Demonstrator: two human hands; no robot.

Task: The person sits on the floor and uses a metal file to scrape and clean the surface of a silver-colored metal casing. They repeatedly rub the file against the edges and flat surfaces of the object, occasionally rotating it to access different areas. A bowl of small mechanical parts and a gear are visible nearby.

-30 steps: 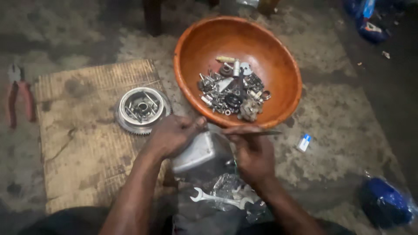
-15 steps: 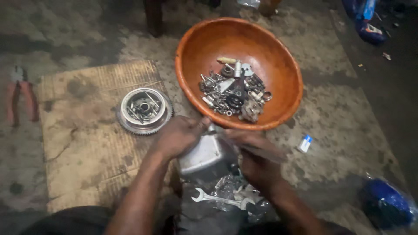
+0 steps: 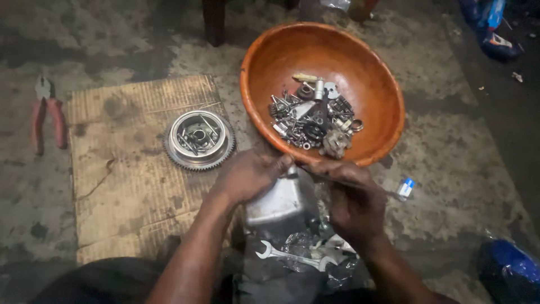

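Stained concrete floor [image 3: 450, 146], cardboard sheet [image 3: 129, 169], orange bowl [image 3: 382, 84].

Stained concrete floor [image 3: 450, 146], cardboard sheet [image 3: 124, 186], orange bowl [image 3: 270, 50], red pliers [image 3: 48, 112]

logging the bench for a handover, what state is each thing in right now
left hand: grip closed on the metal cover
right hand: grip closed on a thin tool
orange bowl: upright, holding bolts and small parts
toothed wheel: flat on the cardboard
wrench: lying loose
pliers: lying, handles spread
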